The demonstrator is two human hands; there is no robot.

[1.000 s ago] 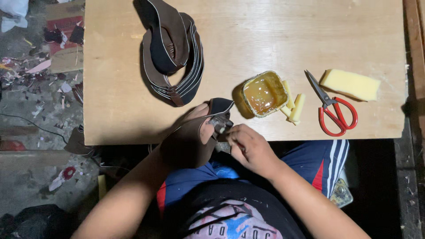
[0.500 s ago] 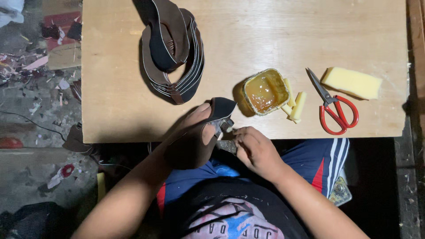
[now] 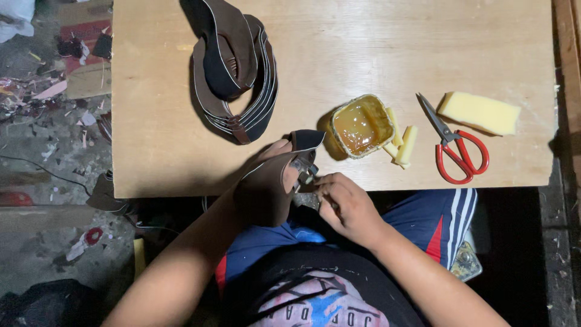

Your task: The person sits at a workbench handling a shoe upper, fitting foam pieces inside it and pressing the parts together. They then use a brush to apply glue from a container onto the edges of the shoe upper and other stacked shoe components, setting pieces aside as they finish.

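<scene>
At the bench's near edge, a brown leather piece (image 3: pixel 272 184) is gripped by the left hand (image 3: pixel 266 175) while its metal buckle (image 3: pixel 305 169) is pinched by the right hand (image 3: pixel 345 206). Judging by this, fitting is under way. A stack of similar pieces (image 3: pixel 239 72) is left near the far edge.

Single view only: a head-worn camera looking almost straight down from above the person's torso. The wooden table (image 3: pixel 181 151) fills the upper frame from about 10 to 2 o'clock, its near edge running across mid-height. The person's lap and shirt lie at 6 o'clock, closest to the lens. Littered floor (image 3: pixel 48 121) shows along the 9 o'clock side, a dark gap at 3 o'clock. Range is arm's length; no second view overlaps.
</scene>
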